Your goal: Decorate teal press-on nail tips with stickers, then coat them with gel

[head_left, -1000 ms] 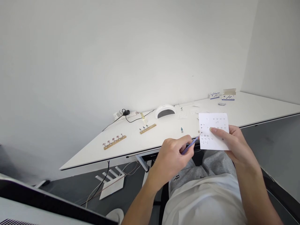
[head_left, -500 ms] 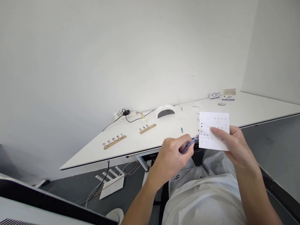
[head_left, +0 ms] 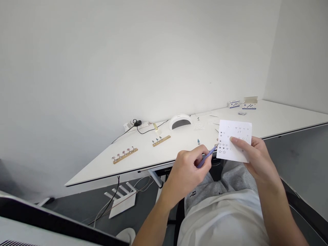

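My left hand is closed around purple tweezers, which point up and to the right. Their tip is at the left edge of a white sheet of star stickers; I cannot tell whether it touches. Pinching that sheet by its right side, my right hand lays its thumb across the front, and the other fingers are mostly hidden behind. Silver and dark stars in rows cover the sheet. On the table beyond the tweezers stands a small blue nail tip.
Two wooden strips, one with pinkish nail tips on stands and one with bluish tips, lie on the white table. Farther back are a nail lamp, another sticker sheet and small boxes. A router sits below.
The sticker sheet has tilted slightly clockwise and shifted up a little in my right hand. My left hand with the tweezers stays almost in place.
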Motion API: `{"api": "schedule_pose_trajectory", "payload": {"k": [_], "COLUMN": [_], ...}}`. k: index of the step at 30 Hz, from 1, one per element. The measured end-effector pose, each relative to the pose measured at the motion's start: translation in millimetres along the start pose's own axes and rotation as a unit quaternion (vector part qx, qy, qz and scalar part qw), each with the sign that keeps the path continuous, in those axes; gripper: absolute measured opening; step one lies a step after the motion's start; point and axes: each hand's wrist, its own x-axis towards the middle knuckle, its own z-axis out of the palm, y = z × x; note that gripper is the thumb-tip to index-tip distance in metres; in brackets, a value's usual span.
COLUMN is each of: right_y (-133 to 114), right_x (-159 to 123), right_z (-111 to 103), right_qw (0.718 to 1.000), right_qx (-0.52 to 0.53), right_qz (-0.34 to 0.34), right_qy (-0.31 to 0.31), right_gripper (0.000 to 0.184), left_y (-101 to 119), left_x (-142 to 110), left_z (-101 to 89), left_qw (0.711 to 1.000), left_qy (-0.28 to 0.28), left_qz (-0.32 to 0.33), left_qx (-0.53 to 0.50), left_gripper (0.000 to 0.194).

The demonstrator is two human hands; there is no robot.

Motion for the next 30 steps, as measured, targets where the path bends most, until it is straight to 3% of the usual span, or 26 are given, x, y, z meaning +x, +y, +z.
{"api": "schedule_pose_trajectory", "payload": {"k": [5,11,15,20,25,30], "right_y": [2,8,9,10,15,15], "right_x": [0,-1,-4,-5,-4,2], "right_z": [5,14,16,19,22,12], "right_qw": [1.000,0.996,0.995,0.995,0.990,0.989], "right_qx": [0.005,0.067,0.088,0.071,0.115,0.116], "right_qz": [-0.004,0.045,0.053,0.035,0.036,-0.010], "right_qy": [0.014,0.026,-0.015,-0.056,-0.079,-0.093], "right_gripper": [0.023,0.027,0.034,0.043,0.044,0.041], "left_y": [2,2,1,1,-3,-7], "left_x": [0,4,4,4,6,8], "left_z": [0.4,4.8,7.9,8.7,4.2,-0.4], "left_qw": [1.000,0.993,0.988,0.986,0.982,0.978], "left_qy": [0.011,0.086,0.108,0.110,0.067,0.060], "left_qz": [-0.012,-0.037,-0.041,-0.065,-0.073,-0.089], "left_qx": [-0.020,-0.079,-0.101,-0.106,-0.160,-0.180], "left_gripper": [0.016,0.015,0.017,0.017,0.020,0.021]}}
